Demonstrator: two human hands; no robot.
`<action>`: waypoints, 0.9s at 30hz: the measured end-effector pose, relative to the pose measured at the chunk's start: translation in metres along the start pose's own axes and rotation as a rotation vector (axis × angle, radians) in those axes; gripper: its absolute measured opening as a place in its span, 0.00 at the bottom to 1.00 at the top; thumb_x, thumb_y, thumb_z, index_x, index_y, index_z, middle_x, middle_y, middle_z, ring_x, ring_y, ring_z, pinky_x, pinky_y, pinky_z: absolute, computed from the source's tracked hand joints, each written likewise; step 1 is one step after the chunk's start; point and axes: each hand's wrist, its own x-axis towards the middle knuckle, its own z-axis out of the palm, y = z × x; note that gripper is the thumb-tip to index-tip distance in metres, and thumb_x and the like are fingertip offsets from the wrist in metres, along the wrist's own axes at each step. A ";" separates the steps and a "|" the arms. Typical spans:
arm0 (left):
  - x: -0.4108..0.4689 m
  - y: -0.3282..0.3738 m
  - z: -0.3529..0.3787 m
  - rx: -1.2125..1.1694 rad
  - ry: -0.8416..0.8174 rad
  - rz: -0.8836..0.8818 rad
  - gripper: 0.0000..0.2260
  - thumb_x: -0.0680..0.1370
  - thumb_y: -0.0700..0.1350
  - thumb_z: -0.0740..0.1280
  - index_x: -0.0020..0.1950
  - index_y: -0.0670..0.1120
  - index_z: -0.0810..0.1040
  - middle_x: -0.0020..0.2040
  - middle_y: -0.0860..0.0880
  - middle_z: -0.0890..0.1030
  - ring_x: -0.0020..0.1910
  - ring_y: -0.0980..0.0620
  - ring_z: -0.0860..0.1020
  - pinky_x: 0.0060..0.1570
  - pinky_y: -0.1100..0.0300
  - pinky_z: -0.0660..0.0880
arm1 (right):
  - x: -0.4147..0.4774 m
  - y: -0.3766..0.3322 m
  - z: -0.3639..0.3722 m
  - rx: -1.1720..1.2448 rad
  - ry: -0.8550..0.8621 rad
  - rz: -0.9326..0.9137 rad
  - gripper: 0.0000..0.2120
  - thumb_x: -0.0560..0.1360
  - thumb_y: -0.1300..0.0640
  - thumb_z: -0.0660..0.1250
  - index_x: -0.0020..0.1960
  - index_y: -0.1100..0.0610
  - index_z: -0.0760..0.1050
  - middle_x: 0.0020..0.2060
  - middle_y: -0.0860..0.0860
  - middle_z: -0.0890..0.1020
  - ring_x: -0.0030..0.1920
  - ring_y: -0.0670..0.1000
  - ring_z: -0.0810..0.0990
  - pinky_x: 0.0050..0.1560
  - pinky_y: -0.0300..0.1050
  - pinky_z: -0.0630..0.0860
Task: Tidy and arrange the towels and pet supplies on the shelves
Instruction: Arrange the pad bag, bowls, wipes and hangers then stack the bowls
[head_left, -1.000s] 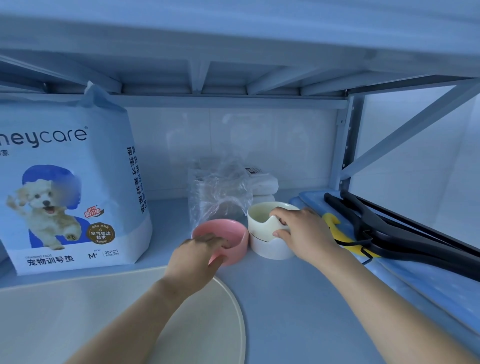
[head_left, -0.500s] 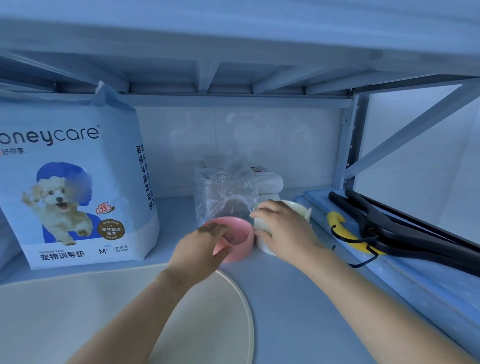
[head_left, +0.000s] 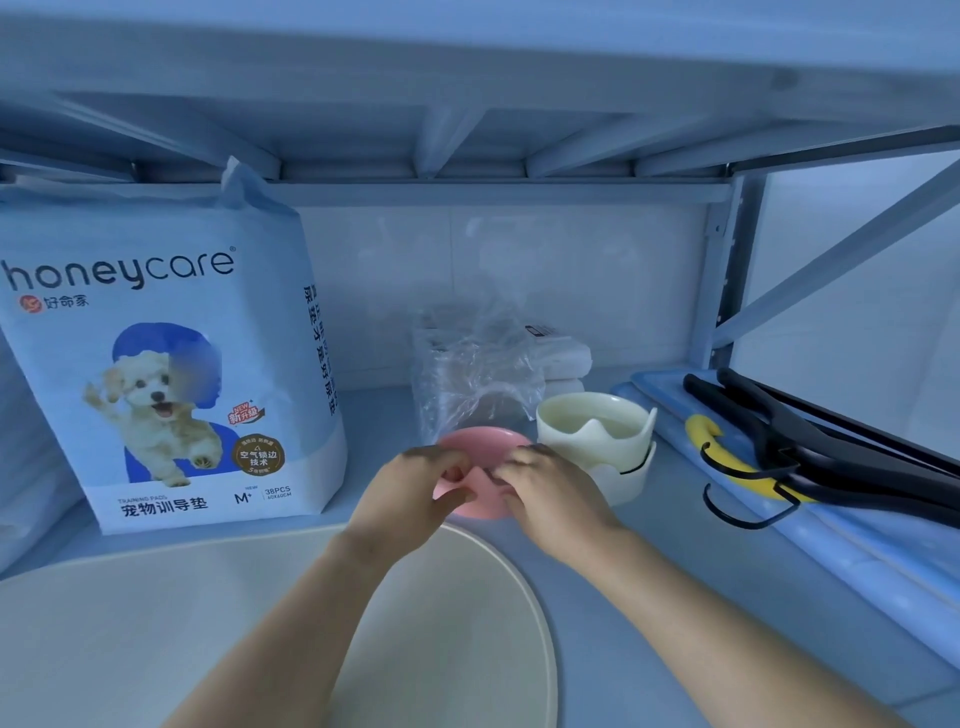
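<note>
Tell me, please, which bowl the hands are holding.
The pink bowl, held by the left hand and right hand; the cream bowl beside it is not held.

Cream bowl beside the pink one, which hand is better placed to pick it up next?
Likely right. The right hand is beside the cream bowl; the left hand grips the pink bowl, farther away.

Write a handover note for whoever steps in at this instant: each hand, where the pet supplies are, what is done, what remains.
Left grip: holds the pink bowl at its near rim.
Right grip: holds the same bowl's near rim.
Pink bowl: just beyond the round mat, beside the cream bowl.
Done: training pads bag stands upright on the left; cream bowl sits stacked on a white bowl.
Left: probably set the pink bowl down in place; whether it is lifted is unclear.
</note>
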 end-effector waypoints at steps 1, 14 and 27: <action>-0.001 0.000 0.000 -0.013 0.004 0.008 0.05 0.73 0.47 0.70 0.48 0.52 0.78 0.43 0.58 0.79 0.43 0.56 0.74 0.42 0.62 0.72 | -0.001 0.000 0.001 0.001 0.005 0.000 0.14 0.75 0.63 0.61 0.58 0.53 0.76 0.54 0.49 0.77 0.59 0.51 0.71 0.52 0.45 0.74; -0.002 -0.005 0.008 0.013 0.037 0.060 0.05 0.74 0.46 0.68 0.49 0.51 0.76 0.44 0.59 0.77 0.46 0.52 0.74 0.41 0.55 0.74 | -0.003 0.001 0.007 0.016 0.062 0.013 0.11 0.77 0.56 0.61 0.58 0.52 0.76 0.51 0.49 0.78 0.58 0.50 0.71 0.48 0.44 0.72; -0.005 0.005 0.008 0.075 0.046 0.029 0.09 0.72 0.52 0.70 0.46 0.49 0.76 0.43 0.56 0.78 0.44 0.52 0.72 0.40 0.54 0.73 | -0.008 0.003 0.003 0.087 0.063 -0.023 0.10 0.76 0.57 0.62 0.55 0.54 0.78 0.51 0.50 0.79 0.57 0.51 0.71 0.54 0.44 0.69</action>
